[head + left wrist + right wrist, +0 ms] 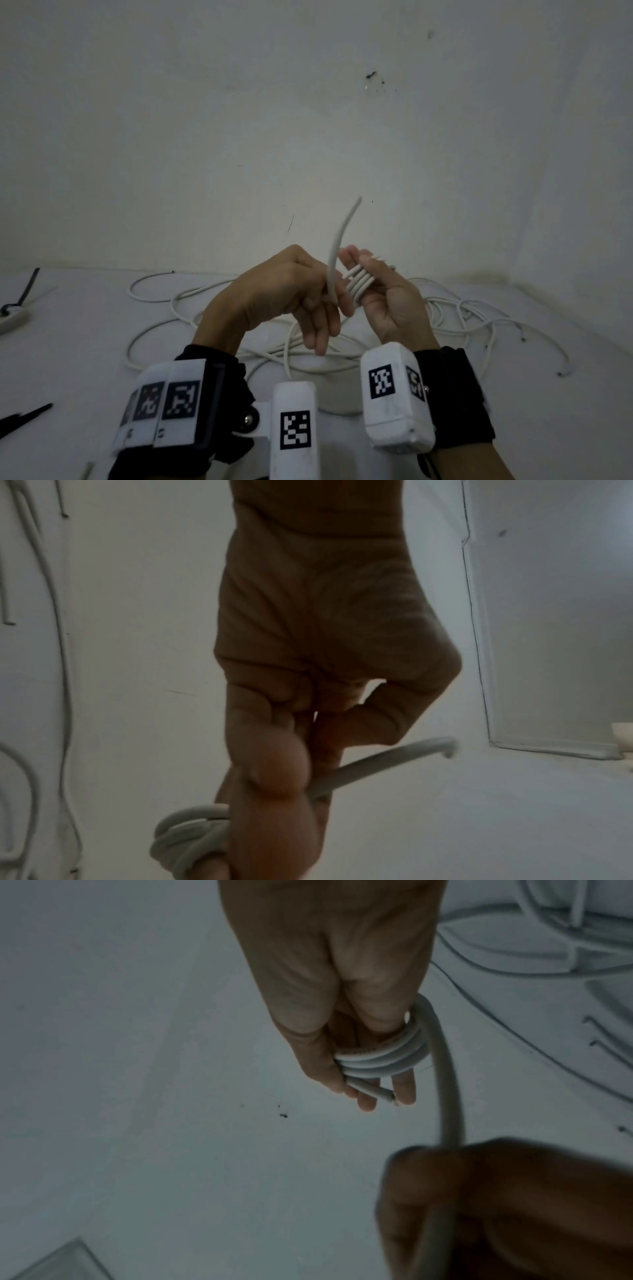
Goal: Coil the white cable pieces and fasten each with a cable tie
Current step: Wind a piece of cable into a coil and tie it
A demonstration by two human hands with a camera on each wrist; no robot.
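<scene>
Both hands are raised above the table. My right hand (368, 274) has a white cable coil (358, 282) of several turns wound round its fingers, the thumb lying over the turns. In the right wrist view the coil (383, 1058) sits near the fingertips of the right hand (342, 1015), a short cut end poking out below. My left hand (325, 298) pinches the cable's free end (337, 240), which curves up toward the wall. The left wrist view shows the left hand (308, 696), the free end (387, 761) and the coil (192, 834).
Several loose white cables (239, 308) lie tangled on the white table beneath the hands. Black cable ties (27, 414) lie at the left edge, another black tie (29, 287) by a white power strip (12, 320). A pale wall rises behind.
</scene>
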